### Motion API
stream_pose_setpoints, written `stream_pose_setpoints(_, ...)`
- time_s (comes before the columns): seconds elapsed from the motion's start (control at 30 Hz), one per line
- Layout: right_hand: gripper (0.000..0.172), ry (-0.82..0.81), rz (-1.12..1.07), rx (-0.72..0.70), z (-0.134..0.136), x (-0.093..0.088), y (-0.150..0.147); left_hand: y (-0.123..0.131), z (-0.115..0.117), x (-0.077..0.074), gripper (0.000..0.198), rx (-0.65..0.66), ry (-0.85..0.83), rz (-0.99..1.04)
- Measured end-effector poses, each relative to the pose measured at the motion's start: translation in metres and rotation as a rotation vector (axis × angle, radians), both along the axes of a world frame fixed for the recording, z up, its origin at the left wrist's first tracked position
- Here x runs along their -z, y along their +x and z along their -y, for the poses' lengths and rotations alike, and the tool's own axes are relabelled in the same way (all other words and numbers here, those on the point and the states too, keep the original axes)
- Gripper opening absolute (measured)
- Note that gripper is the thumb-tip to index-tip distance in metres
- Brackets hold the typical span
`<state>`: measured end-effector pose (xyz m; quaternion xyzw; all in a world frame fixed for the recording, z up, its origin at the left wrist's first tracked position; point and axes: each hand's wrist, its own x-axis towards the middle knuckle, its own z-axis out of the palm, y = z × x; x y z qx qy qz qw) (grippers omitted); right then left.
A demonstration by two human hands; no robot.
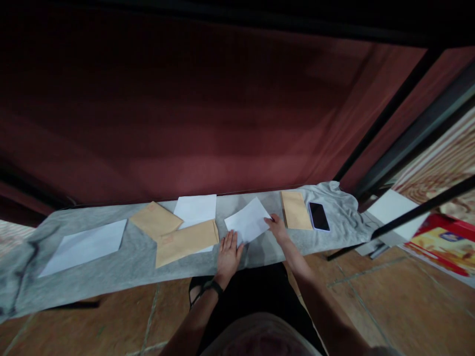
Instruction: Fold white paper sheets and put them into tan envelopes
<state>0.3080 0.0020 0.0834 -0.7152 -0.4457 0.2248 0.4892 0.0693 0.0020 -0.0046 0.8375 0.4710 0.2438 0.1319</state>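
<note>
A white sheet of paper [248,220] lies at a slant in front of me on the grey cloth. My left hand [228,252] rests flat on its lower left part, fingers stretched out. At the sheet's right edge, my right hand [276,227] is closed, with thumb and fingers gripping that edge. A small dark spot shows between those fingers; I cannot make out what it is. Left of my hands, a brown envelope [187,241] partly covers another white sheet [196,207] and the corner of a second brown envelope [154,218].
Grey cloth [141,267] covers the long narrow bench. At the far left lies one more white sheet [85,244]. To the right are a stack of brown envelopes [298,211] and a phone [319,216]. A dark red panel [208,123] rises behind; a red box [445,242] stands far right.
</note>
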Motion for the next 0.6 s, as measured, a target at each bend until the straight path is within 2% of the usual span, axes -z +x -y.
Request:
stream_pose_setpoints(0.1,0.033,0.084,0.041,0.001,-0.007,-0.026,0.007,0.004,-0.008,-0.010,0.056,-0.096,-0.072,0.184)
stream_pose_setpoints(0.17,0.031,0.201,0.191,-0.117,-0.003,-0.039,0.007,0.004,-0.014,-0.020,0.055,-0.127,-0.086,0.301)
stream_pose_setpoints(0.23,0.027,0.237,0.336,-0.257,0.008,-0.042,0.003,0.001,-0.020,-0.031,0.053,-0.149,-0.072,0.406)
stream_pose_setpoints(0.3,0.025,0.205,0.493,-0.393,0.023,-0.030,-0.005,-0.006,-0.026,-0.040,0.053,-0.203,-0.060,0.494)
stream_pose_setpoints(0.4,0.026,0.138,0.682,-0.524,0.047,0.007,-0.016,-0.015,-0.033,-0.047,0.052,-0.222,-0.085,0.550)
stream_pose_setpoints(0.47,0.029,0.129,0.721,-0.598,0.062,0.035,-0.021,-0.016,-0.036,-0.047,0.052,-0.115,-0.136,0.476)
stream_pose_setpoints(0.53,0.033,0.118,0.721,-0.648,0.075,0.058,-0.024,-0.009,-0.037,-0.044,0.053,0.058,-0.185,0.319)
stream_pose_setpoints(0.6,0.042,0.112,0.724,-0.676,0.083,0.073,-0.024,0.006,-0.035,-0.039,0.053,0.260,-0.208,0.123)
